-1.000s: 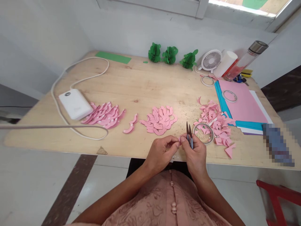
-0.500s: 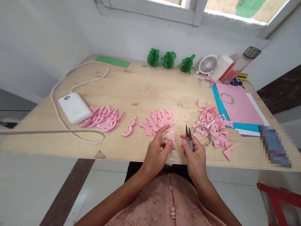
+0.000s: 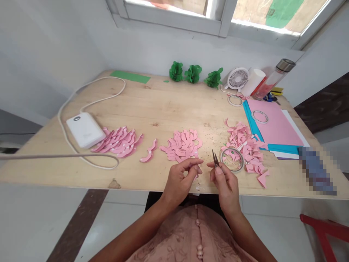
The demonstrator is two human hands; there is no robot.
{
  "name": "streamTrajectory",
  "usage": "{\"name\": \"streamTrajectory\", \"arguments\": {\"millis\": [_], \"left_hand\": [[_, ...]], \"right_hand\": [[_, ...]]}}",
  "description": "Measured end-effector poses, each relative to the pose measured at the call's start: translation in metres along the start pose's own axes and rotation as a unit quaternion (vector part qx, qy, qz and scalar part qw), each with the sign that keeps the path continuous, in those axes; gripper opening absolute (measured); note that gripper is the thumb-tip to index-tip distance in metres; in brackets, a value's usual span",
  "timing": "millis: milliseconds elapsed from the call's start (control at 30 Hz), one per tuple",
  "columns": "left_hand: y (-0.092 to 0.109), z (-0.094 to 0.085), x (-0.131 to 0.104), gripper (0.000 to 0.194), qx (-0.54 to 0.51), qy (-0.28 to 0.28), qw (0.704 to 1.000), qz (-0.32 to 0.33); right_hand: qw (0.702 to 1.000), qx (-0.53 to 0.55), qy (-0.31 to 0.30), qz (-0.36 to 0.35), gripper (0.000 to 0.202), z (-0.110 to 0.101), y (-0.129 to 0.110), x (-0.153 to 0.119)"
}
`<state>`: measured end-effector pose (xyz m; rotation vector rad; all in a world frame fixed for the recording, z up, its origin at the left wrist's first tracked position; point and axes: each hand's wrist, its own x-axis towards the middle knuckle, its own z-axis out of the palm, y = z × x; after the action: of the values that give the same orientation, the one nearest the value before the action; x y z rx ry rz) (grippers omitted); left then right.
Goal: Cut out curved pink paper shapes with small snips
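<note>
My left hand (image 3: 180,182) is closed in a pinch near the table's front edge. A small pink paper strip (image 3: 196,176) is mostly hidden behind its fingers. To its right, my right hand (image 3: 225,185) is wrapped round a pair of small thread snips (image 3: 215,159), their dark blades pointing up and away from me. Just beyond my left hand lies a heap of wavy pink paper pieces (image 3: 181,143). A roll of tape (image 3: 242,164) lies beside my right hand, partly over a pile of pink paper scraps (image 3: 252,149).
At left, a white power bank (image 3: 85,130) with a cable adjoins stacked wavy pink strips (image 3: 122,142); a lone strip (image 3: 149,150) lies nearby. Green paper figures (image 3: 193,74), a small fan (image 3: 237,78) and a bottle (image 3: 274,80) stand at the back. Coloured sheets (image 3: 280,127) lie right.
My left hand has turned and lowered its raised index finger, so the pink paper strip is now mostly hidden. The snips in my right hand tilt further left. The view has shifted slightly.
</note>
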<state>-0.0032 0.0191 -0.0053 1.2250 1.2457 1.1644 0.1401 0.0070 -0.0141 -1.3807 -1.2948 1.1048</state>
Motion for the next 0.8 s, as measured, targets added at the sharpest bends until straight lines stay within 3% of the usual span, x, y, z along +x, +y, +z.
{"name": "streamTrajectory", "arguments": {"millis": [167,333,800], "left_hand": [[-0.004,-0.001,0.001,0.018,-0.036,-0.016,0.999,-0.018],[-0.006,-0.001,0.002,0.016,-0.069,-0.024,0.997,-0.028],[0.009,-0.014,0.007,0.016,-0.095,0.03,0.989,-0.111]], "right_hand": [[0.974,-0.191,0.03,-0.121,0.021,0.0,-0.004,-0.002],[0.932,-0.296,0.048,-0.203,0.018,0.002,0.0,-0.002],[0.898,-0.357,0.025,-0.255,0.018,-0.001,0.006,-0.003]]}}
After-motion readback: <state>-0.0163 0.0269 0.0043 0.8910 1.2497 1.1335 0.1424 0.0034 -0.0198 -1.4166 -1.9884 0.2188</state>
